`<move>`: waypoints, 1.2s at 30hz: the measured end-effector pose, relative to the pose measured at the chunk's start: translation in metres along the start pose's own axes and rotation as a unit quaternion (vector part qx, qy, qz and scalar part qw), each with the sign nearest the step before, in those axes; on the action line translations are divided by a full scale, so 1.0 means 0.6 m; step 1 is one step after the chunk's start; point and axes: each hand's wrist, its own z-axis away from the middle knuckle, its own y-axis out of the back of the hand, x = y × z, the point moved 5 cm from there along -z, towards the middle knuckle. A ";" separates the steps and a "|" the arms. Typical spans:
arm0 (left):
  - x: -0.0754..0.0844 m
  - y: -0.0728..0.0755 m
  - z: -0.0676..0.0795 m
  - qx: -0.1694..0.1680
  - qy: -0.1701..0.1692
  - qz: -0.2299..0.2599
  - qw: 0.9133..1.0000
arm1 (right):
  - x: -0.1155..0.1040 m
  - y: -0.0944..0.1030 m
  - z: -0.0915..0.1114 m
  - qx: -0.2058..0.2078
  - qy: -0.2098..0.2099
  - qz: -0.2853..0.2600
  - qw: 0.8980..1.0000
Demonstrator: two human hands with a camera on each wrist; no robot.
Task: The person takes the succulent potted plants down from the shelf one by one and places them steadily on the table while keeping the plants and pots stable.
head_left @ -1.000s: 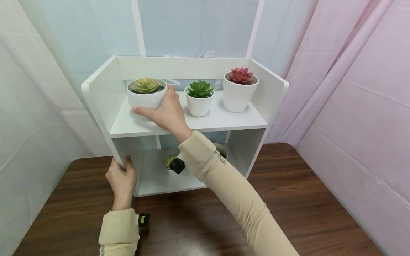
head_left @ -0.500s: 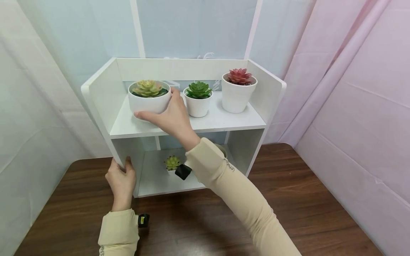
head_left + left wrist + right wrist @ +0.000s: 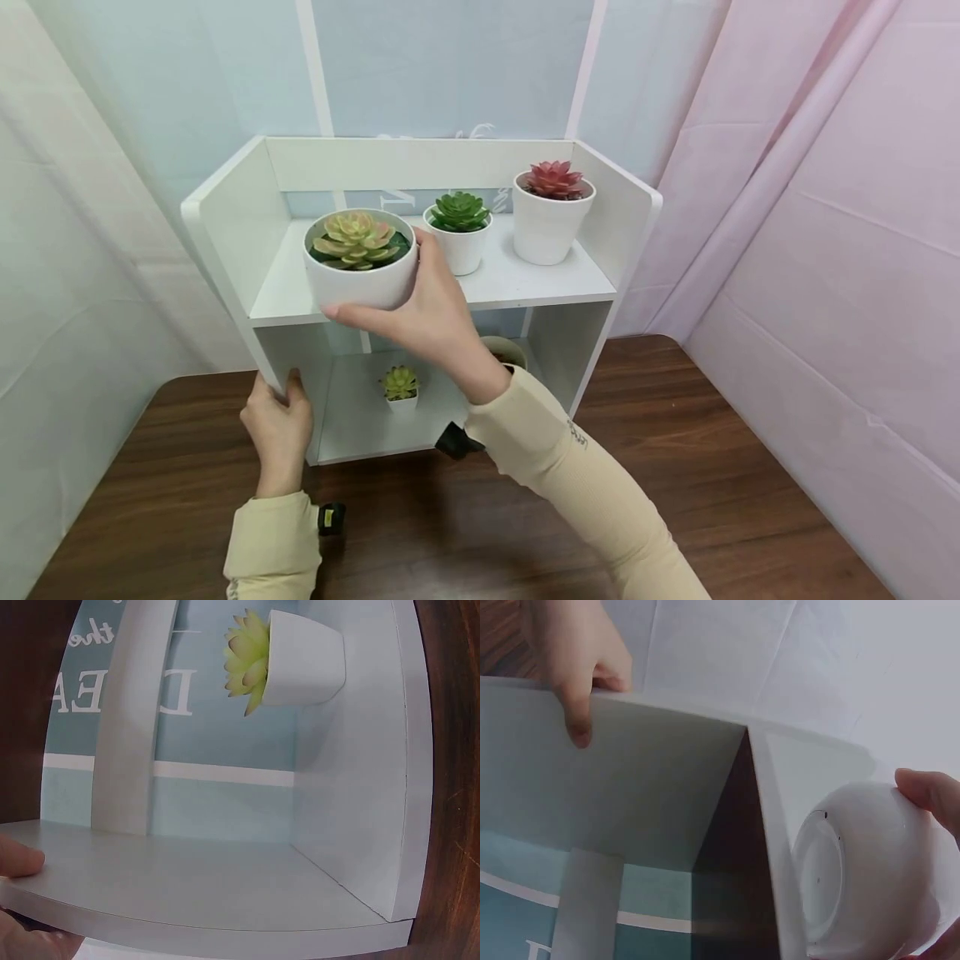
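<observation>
My right hand (image 3: 431,321) grips a wide white bowl-shaped pot (image 3: 360,285) holding a pale green, pink-tipped succulent (image 3: 357,239). The pot is in the air at the front edge of the upper shelf, and its underside shows in the right wrist view. With thumb inside and fingers outside, my left hand (image 3: 279,423) pinches the left side panel (image 3: 281,354) of the white two-tier shelf (image 3: 540,287). In the left wrist view only the thumb (image 3: 21,859) and part of the fingers show at the lower left.
A green succulent (image 3: 459,212) in a small white pot and a red succulent (image 3: 555,181) in a taller one stand on the upper shelf. Below are a tiny potted succulent (image 3: 401,383) and a partly hidden pot (image 3: 504,348). The shelf stands on a brown wooden table (image 3: 675,467).
My right hand has brought the bowl-shaped pot up off the upper shelf and forward, toward me and slightly right. The left hand stays on the side panel.
</observation>
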 end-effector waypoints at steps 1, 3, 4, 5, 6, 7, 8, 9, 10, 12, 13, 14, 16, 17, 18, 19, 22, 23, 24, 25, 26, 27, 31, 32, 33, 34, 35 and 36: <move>0.000 0.000 0.000 0.000 0.000 0.000 1.000 | -0.001 0.002 0.006 -0.002 -0.001 0.001 1.000; 0.000 0.000 0.001 0.000 0.000 -0.001 1.000 | -0.001 0.006 0.018 -0.005 0.000 0.003 1.000; 0.000 0.000 0.001 0.000 0.000 -0.001 1.000 | -0.001 0.007 0.024 -0.007 0.000 0.002 1.000; 0.000 0.000 0.001 0.000 0.000 -0.002 1.000 | -0.002 0.009 0.031 -0.009 0.001 0.000 1.000; 0.000 0.000 0.001 0.000 0.000 -0.003 1.000 | -0.002 0.011 0.038 -0.010 0.002 -0.005 1.000; 0.000 0.000 0.000 0.000 0.000 -0.004 1.000 | -0.002 0.013 0.045 -0.012 0.003 -0.011 1.000; 0.000 0.001 0.000 0.000 0.000 -0.004 1.000 | -0.002 0.015 0.052 -0.013 0.005 -0.018 1.000; 0.000 0.001 0.000 0.001 0.001 -0.003 1.000 | -0.001 0.016 0.059 -0.015 0.007 -0.023 1.000; 0.000 0.001 0.000 0.001 0.002 -0.003 1.000 | -0.001 0.018 0.066 -0.017 0.011 -0.028 0.999; -0.001 0.001 0.000 0.001 0.004 -0.003 1.000 | 0.001 0.020 0.078 -0.019 0.014 -0.030 0.999; -0.002 0.001 0.000 0.002 0.004 -0.004 1.000 | 0.001 0.021 0.084 -0.019 0.016 -0.027 0.999; -0.002 0.001 0.000 0.001 0.005 -0.004 1.000 | 0.002 0.022 0.090 -0.019 0.017 -0.023 0.999; -0.002 0.000 0.000 -0.001 0.006 -0.005 1.000 | 0.003 0.024 0.100 -0.018 0.018 -0.016 1.000; -0.002 0.000 0.000 -0.002 0.007 -0.005 1.000 | 0.004 0.025 0.105 -0.017 0.018 -0.013 1.000; -0.002 0.000 0.000 -0.004 0.008 -0.005 1.000 | 0.004 0.026 0.111 -0.016 0.019 -0.010 1.000; -0.002 -0.001 -0.001 -0.006 0.009 -0.004 1.000 | 0.005 0.027 0.115 -0.017 0.021 -0.010 1.000; -0.002 -0.001 0.000 -0.010 0.014 -0.001 1.000 | 0.010 0.028 0.128 -0.019 0.029 -0.003 0.999; -0.003 -0.002 0.000 -0.011 0.015 -0.001 1.000 | 0.012 0.027 0.131 -0.021 0.030 0.000 0.999; -0.003 -0.002 0.000 -0.012 0.016 0.000 1.000 | 0.015 0.027 0.135 -0.022 0.032 0.003 0.999; -0.003 -0.002 0.000 -0.012 0.015 0.001 1.000 | 0.018 0.026 0.138 -0.024 0.032 0.006 0.999; -0.003 -0.002 0.001 -0.011 0.014 0.001 1.000 | 0.021 0.025 0.141 -0.025 0.032 0.011 0.999; -0.004 -0.002 0.000 -0.011 0.012 0.001 1.000 | 0.025 0.024 0.143 -0.026 0.031 0.015 0.999; -0.005 -0.003 -0.001 -0.003 0.000 0.003 1.000 | 0.041 0.020 0.152 -0.030 0.025 0.026 0.999; -0.004 -0.002 -0.001 -0.001 -0.002 0.004 1.000 | 0.045 0.019 0.154 -0.032 0.026 0.027 0.999; -0.004 -0.002 -0.001 0.000 -0.003 0.005 1.000 | 0.049 0.018 0.156 -0.034 0.025 0.029 0.999; -0.003 -0.002 -0.001 0.000 -0.004 0.007 1.000 | 0.053 0.017 0.157 -0.036 0.025 0.029 0.999; -0.003 -0.002 -0.002 0.000 -0.004 0.008 1.000 | 0.057 0.016 0.159 -0.038 0.024 0.029 0.999; -0.002 -0.002 -0.001 -0.001 -0.004 0.008 1.000 | 0.061 0.015 0.160 -0.041 0.025 0.030 0.998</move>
